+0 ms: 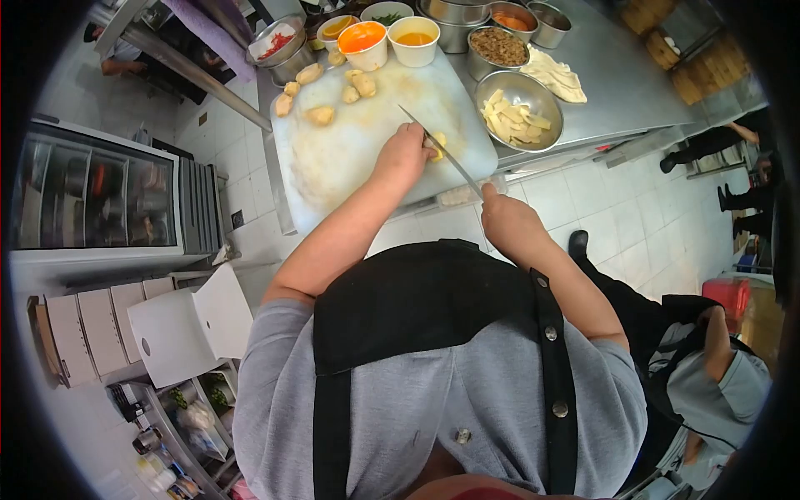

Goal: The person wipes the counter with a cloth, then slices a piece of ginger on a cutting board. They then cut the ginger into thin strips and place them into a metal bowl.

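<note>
My right hand [508, 221] is closed round the handle of a knife [454, 161], whose long blade slants up and left over the cutting board. My left hand [402, 157] is curled, its fingertips holding a peeled piece of ginger [439, 147] against the board beside the blade. The blade crosses in front of this piece, so whether it has cut in is hidden. More peeled ginger pieces [319, 115] lie on the far left of the white cutting board [333, 171]. Right of the board, a metal bowl [552, 108] holds pale ginger slices [517, 125].
Two white tubs with orange contents [363, 57] and yellow liquid [414, 54] stand at the board's far edge. Behind the bowl are a pot of brown mince [498, 46] and a pale cloth [557, 75]. A person [717, 375] is close by at right.
</note>
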The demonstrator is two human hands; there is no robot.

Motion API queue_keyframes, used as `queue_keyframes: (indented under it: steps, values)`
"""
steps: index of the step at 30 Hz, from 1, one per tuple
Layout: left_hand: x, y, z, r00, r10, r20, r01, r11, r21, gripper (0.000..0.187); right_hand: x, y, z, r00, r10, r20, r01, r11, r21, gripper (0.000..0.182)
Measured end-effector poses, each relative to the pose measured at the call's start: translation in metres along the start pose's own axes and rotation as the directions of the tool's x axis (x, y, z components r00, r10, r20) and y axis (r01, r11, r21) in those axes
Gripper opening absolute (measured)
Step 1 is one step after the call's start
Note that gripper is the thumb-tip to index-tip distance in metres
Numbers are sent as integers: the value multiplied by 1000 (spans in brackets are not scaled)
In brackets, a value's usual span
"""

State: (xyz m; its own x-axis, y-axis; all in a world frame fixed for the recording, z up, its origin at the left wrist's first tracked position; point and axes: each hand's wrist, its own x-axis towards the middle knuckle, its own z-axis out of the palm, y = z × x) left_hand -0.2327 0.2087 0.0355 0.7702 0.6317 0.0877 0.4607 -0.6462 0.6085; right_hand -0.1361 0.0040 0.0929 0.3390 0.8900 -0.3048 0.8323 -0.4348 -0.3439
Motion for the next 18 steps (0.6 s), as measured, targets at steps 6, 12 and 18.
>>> queue_keyframes:
  steps: [6,12,18]
  values:
    - [0,3,-2,1000,-19,-2,19,1000,-5,28,5,-4,-6,1000,16,23,-16,1000,8,18]
    - [-2,5,-3,1000,-21,-7,21,1000,8,28,0,-4,-8,999,14,30,-14,1000,-4,17]
    - [-2,6,-4,1000,-15,17,14,1000,22,28,17,-2,2,999,-40,-34,41,999,29,15]
